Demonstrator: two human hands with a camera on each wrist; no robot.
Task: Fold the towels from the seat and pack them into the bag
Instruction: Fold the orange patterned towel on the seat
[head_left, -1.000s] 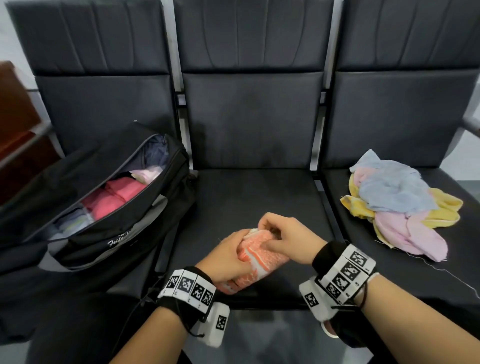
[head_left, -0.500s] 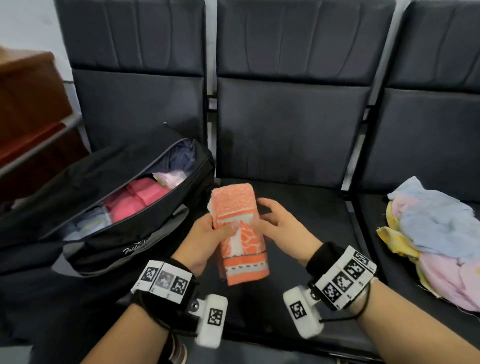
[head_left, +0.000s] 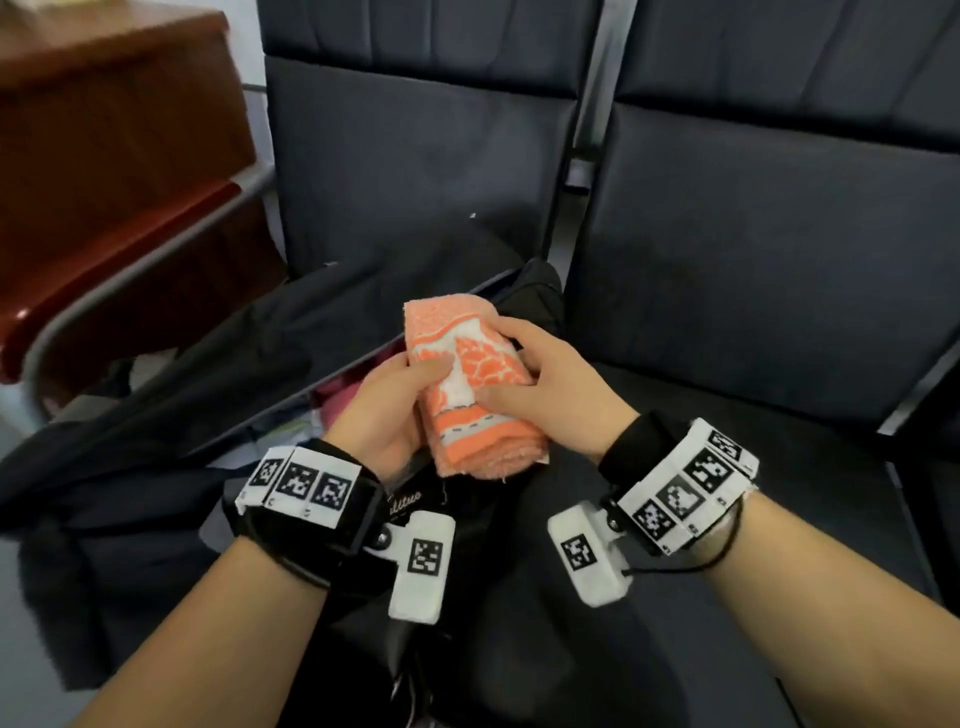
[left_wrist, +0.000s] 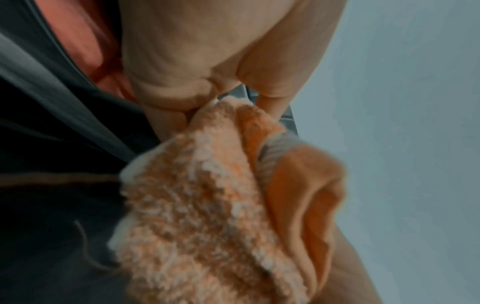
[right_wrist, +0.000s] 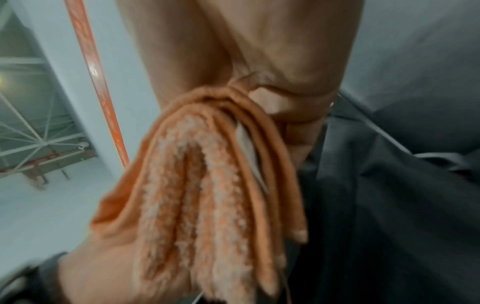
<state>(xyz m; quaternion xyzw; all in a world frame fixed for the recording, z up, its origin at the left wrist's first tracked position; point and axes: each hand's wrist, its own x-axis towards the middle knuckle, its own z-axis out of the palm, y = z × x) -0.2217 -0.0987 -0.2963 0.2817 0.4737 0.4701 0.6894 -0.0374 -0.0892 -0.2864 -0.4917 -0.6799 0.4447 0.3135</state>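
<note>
A folded orange and white towel (head_left: 470, 384) is held in the air above the open black bag (head_left: 291, 353). My left hand (head_left: 387, 410) grips its left side, thumb on top. My right hand (head_left: 545, 384) grips the right side, thumb pressed on the front. The left wrist view shows the towel (left_wrist: 207, 205) bunched against my fingers. In the right wrist view the towel's (right_wrist: 207, 185) folded layers hang from my grip. Pink folded cloth (head_left: 337, 400) shows inside the bag under my hands.
Dark padded seats (head_left: 753, 415) run to the right, with backrests (head_left: 415, 145) behind. A brown wooden cabinet (head_left: 104, 130) and a metal armrest rail (head_left: 145, 260) stand at the left. The bag's flap (head_left: 208, 364) lies open to the left.
Both hands lifted the folded towel off the middle seat and carried it left, over the bag's opening. The right hand closed onto it. The view swung left, so the towel pile is out of sight.
</note>
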